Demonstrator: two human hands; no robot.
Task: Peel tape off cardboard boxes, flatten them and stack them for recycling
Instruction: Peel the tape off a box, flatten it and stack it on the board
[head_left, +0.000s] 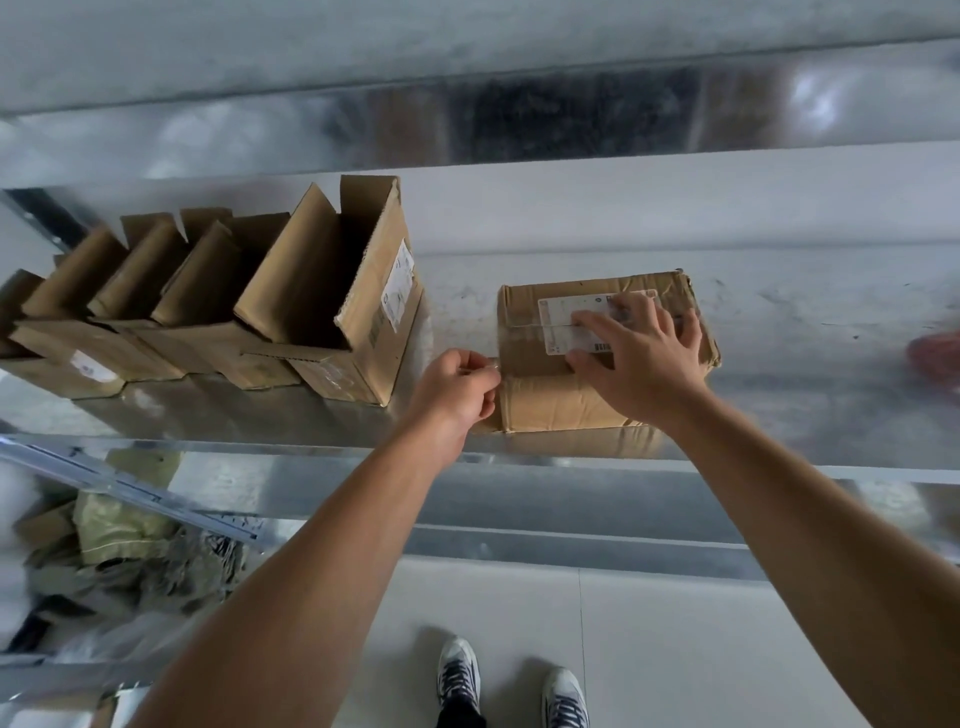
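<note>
Creased rectangular cardboard box on shiny metal table; left hand pinches clear tape at its left edge, right hand presses its top, fingers spread flat.

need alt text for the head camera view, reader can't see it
A person's left hand pinches clear tape at the left edge of a closed cardboard box on a metal shelf, while the right hand presses flat on its labelled top. A row of opened boxes stands to its left.
</note>
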